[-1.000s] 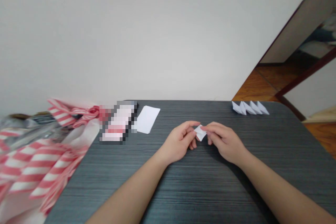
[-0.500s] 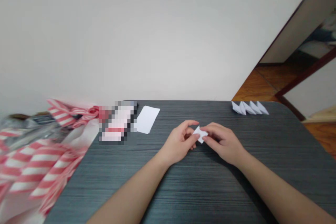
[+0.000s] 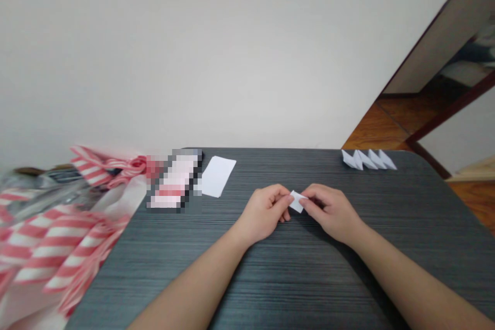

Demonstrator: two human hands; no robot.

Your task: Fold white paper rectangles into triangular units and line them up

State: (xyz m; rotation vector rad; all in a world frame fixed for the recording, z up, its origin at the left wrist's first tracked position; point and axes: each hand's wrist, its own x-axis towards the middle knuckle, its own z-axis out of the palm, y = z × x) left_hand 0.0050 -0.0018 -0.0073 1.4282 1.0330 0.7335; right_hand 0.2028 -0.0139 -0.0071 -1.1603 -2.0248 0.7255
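A small folded piece of white paper [image 3: 297, 201] is pinched between both hands just above the dark grey table [image 3: 270, 278]. My left hand [image 3: 266, 212] grips its left edge with thumb and curled fingers. My right hand [image 3: 329, 211] holds its right side, fingers pressed together. Only a small corner of the paper shows between the fingertips.
A row of several folded white paper pieces [image 3: 368, 159] stands at the table's far right corner. A flat white paper sheet [image 3: 217, 176] lies at the far left, beside a blurred pink-and-white item [image 3: 175, 179]. Red-and-white striped bags [image 3: 58, 237] crowd the left edge.
Both hands have lowered slightly toward the table and the paper piece has been pressed flatter and smaller between the fingertips.
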